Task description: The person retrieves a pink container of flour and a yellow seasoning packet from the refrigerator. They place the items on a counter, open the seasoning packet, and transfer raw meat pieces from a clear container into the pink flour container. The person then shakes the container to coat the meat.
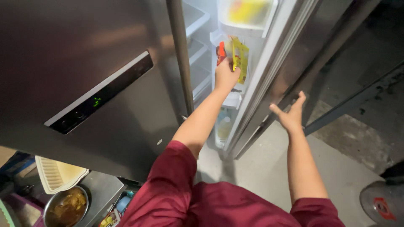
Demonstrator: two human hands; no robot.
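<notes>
My left hand [226, 75] reaches into the door shelf [234, 100] of an open steel fridge and grips a yellow packet [240, 59], with a red-orange item [221, 51] right beside the fingers. My right hand [290, 114] has its fingers spread and rests against the outer edge of the open fridge door [294, 54], holding nothing. Both arms come out of dark red sleeves.
The shut left fridge door [80, 84] with a dark control panel [99, 94] fills the left side. Below left are a metal bowl of food [66, 206] and a cream ridged tray [57, 174]. A yellow-filled upper door bin [248, 12], a bottle [225, 128] lower down, grey concrete floor [261, 168].
</notes>
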